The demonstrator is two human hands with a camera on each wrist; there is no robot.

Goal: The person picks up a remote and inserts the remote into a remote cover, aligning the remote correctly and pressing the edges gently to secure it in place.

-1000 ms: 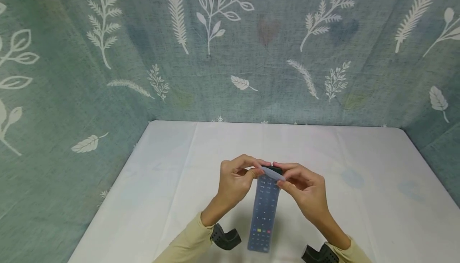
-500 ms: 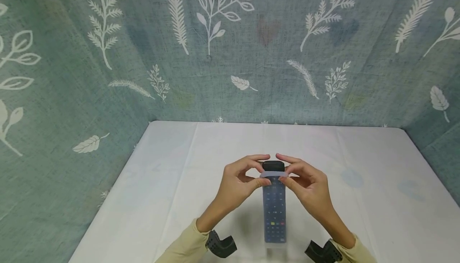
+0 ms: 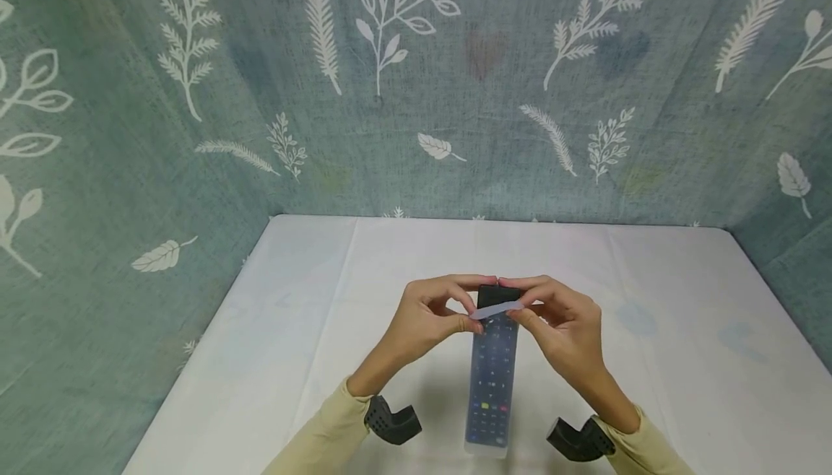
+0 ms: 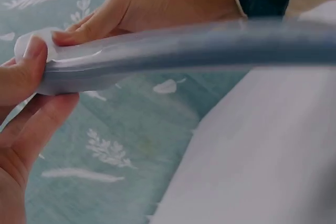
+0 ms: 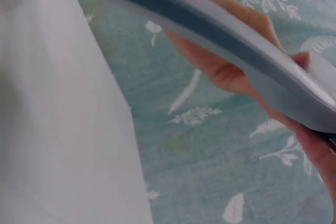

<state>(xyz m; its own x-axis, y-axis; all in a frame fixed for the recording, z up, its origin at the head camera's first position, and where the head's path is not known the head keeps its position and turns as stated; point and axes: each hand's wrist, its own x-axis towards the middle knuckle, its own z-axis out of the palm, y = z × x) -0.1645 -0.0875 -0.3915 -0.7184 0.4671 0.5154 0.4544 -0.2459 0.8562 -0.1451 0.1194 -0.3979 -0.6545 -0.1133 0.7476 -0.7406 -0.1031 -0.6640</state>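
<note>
A dark remote control with pale button marks sits in a translucent silicone cover, its long body slanting toward the person. Its black far end sticks out past the cover's whitish lip. My left hand pinches the lip's left corner between thumb and fingers. On the other corner, my right hand has a matching pinch. Both index fingertips come together at the far edge of the black end. In the left wrist view the cover appears edge-on, thumb pressed on its end.
A white-covered table lies beneath the hands. Green cloth with white leaf prints hangs behind it and along the sides. Each wrist wears a black camera mount, such as the left mount.
The remote's near end has swung right, then slightly back left. The index fingers lifted apart, then closed in on the black end. More of that end shows than a second ago.
</note>
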